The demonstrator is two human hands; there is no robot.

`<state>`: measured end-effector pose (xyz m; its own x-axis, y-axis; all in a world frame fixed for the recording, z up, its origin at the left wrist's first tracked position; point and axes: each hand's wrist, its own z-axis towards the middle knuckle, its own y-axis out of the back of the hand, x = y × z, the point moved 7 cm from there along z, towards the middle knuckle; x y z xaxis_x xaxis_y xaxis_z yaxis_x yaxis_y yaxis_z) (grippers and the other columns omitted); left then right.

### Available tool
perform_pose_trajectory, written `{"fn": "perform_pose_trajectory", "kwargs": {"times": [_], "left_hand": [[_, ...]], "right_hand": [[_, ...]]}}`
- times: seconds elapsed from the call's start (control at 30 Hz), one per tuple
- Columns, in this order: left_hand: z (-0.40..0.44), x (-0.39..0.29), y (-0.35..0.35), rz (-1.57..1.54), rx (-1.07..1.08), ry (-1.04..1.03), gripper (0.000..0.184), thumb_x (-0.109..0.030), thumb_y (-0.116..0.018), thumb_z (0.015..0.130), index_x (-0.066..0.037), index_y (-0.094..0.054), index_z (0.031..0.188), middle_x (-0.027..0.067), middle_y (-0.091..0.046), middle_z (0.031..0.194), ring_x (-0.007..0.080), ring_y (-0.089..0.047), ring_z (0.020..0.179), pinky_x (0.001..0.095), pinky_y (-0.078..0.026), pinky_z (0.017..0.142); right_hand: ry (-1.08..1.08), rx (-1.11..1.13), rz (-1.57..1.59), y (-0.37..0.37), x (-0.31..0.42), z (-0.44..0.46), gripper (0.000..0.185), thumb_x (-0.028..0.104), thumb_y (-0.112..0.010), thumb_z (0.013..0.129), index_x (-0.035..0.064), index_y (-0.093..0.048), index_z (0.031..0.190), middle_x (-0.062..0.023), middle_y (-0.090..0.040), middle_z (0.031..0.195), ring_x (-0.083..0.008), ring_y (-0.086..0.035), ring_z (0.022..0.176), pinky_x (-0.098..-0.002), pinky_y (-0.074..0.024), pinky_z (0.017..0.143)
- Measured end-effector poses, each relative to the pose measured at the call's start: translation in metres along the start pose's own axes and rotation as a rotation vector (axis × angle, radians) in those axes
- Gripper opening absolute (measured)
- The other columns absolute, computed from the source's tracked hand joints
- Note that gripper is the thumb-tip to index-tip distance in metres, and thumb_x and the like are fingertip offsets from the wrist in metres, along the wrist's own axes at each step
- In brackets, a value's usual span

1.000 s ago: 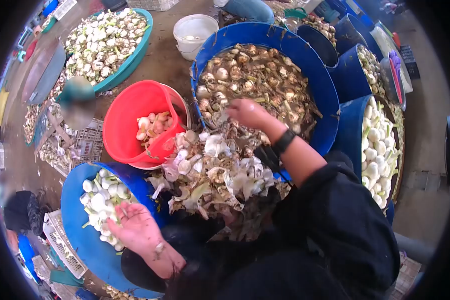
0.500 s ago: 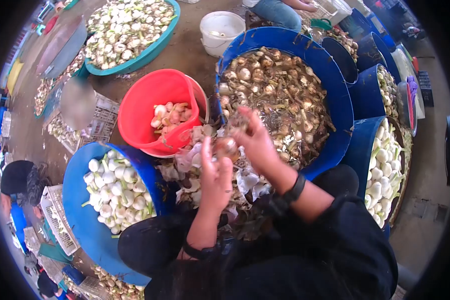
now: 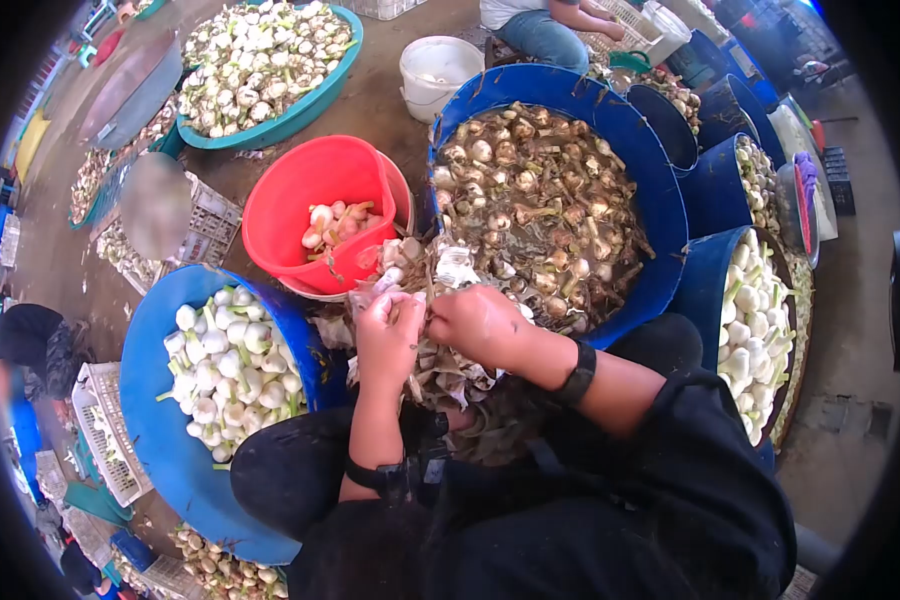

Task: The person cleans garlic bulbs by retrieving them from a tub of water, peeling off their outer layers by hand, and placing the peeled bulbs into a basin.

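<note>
Close together above a heap of papery garlic skins, both of my hands are closed. The fingers of my left hand wrap round a garlic bulb, which they almost wholly cover. My right hand is a fist right beside it, knuckles up; whatever it pinches is hidden. Just beyond them, a red bucket holds several peeled, pinkish-white bulbs. At the right stands a blue tub of muddy garlic bulbs in brown water.
A blue tub of clean white bulbs stands by my left knee; another blue tub of white bulbs is at my right. Farther off are a white bucket, a teal basin heaped with garlic, crates and a seated person.
My hands have come together and closed; the brownish bulb that showed between them is now covered. The right hand has moved down and left. The view has shifted slightly.
</note>
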<state>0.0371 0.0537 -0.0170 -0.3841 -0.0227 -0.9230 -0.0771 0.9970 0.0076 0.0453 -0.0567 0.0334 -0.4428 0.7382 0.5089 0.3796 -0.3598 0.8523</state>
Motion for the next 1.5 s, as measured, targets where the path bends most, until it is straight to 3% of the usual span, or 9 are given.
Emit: {"fn": "perform_pose_trajectory", "kwargs": {"times": [0.17,0.33,0.53,0.7,0.97,1.03,1.17,1.37,1.5], "left_hand": [[-0.004,-0.004,-0.008,-0.136,0.030,-0.033,0.018,-0.014,-0.059,0.080,0.002,-0.056,0.089,-0.0008,-0.054,0.071,0.0045,-0.047,0.058,0.0197,-0.039,0.053],[-0.012,-0.020,-0.011,-0.086,0.178,-0.080,0.035,-0.002,-0.056,0.076,0.000,-0.054,0.111,0.0035,-0.055,0.093,0.0069,-0.050,0.075,0.0209,-0.042,0.067],[-0.041,-0.062,-0.031,0.560,0.074,-0.744,0.041,0.002,-0.060,0.069,-0.002,-0.057,0.110,0.0196,-0.049,0.122,0.0344,-0.042,0.116,0.0417,-0.033,0.098],[-0.039,-0.049,-0.033,0.845,0.101,-0.709,0.031,0.003,-0.052,0.074,-0.002,-0.058,0.104,0.0209,-0.047,0.123,0.0361,-0.041,0.117,0.0430,-0.034,0.098],[-0.018,-0.025,0.001,0.247,-0.275,-0.460,0.019,-0.011,-0.047,0.088,0.000,-0.048,0.104,0.0156,-0.054,0.114,0.0291,-0.054,0.103,0.0377,-0.045,0.087],[0.000,0.016,0.021,-0.802,-0.254,0.018,0.024,-0.021,-0.046,0.092,-0.003,-0.048,0.107,0.0098,-0.057,0.108,0.0214,-0.058,0.094,0.0343,-0.049,0.080],[-0.008,0.017,0.037,-1.016,-0.186,0.146,0.027,-0.027,-0.047,0.091,-0.006,-0.049,0.107,0.0072,-0.058,0.101,0.0181,-0.059,0.086,0.0318,-0.051,0.073],[-0.024,-0.034,0.041,-0.220,-0.513,-0.499,0.016,-0.009,-0.054,0.087,-0.001,-0.045,0.097,0.0099,-0.053,0.097,0.0196,-0.054,0.090,0.0300,-0.047,0.076],[-0.039,-0.051,0.032,0.129,-0.547,-0.720,0.016,-0.005,-0.053,0.087,0.001,-0.045,0.099,0.0106,-0.051,0.100,0.0182,-0.053,0.090,0.0306,-0.045,0.080]], "right_hand": [[-0.547,0.127,1.117,-0.042,-0.048,-0.009,0.019,0.013,-0.051,0.083,-0.0035,-0.057,0.078,-0.0138,-0.051,0.059,-0.0141,-0.053,0.051,-0.0361,-0.0458,0.051],[-0.029,-0.263,0.500,0.007,-0.025,-0.009,0.017,0.015,-0.057,0.083,-0.0018,-0.061,0.080,-0.0128,-0.056,0.061,-0.0137,-0.054,0.052,-0.0318,-0.0435,0.055],[-0.561,-0.063,1.224,-0.039,-0.072,-0.001,0.021,0.016,-0.055,0.085,-0.0011,-0.064,0.077,-0.0023,-0.059,0.062,-0.0101,-0.051,0.051,-0.0278,-0.0416,0.048],[-0.620,-0.005,1.360,-0.040,-0.061,-0.004,0.019,0.019,-0.054,0.088,0.0049,-0.064,0.080,0.0014,-0.060,0.067,-0.0046,-0.052,0.055,-0.0202,-0.0404,0.045],[-0.238,-0.218,2.122,-0.041,-0.035,-0.007,0.030,0.021,-0.044,0.091,0.0037,-0.048,0.116,-0.0065,-0.054,0.113,-0.0172,-0.052,0.104,-0.0333,-0.0403,0.090],[-0.271,-0.210,1.810,-0.040,-0.027,-0.033,0.032,0.020,-0.045,0.091,0.0017,-0.046,0.117,-0.0103,-0.050,0.120,-0.0194,-0.047,0.111,-0.0345,-0.0352,0.095],[0.050,-0.320,1.839,0.016,-0.027,-0.045,0.018,0.017,-0.046,0.090,0.0018,-0.052,0.097,-0.0124,-0.058,0.103,-0.0200,-0.056,0.092,-0.0357,-0.0450,0.082],[-0.169,0.045,-0.027,0.022,-0.001,-0.007,0.020,0.024,-0.055,0.082,0.0043,-0.058,0.077,-0.0172,-0.060,0.068,-0.0307,-0.060,0.063,-0.0390,-0.0474,0.058],[-0.180,-0.324,0.392,0.044,0.009,0.011,0.026,0.027,-0.059,0.076,0.0026,-0.058,0.069,-0.0174,-0.058,0.064,-0.0368,-0.057,0.062,-0.0406,-0.0460,0.056]]}}
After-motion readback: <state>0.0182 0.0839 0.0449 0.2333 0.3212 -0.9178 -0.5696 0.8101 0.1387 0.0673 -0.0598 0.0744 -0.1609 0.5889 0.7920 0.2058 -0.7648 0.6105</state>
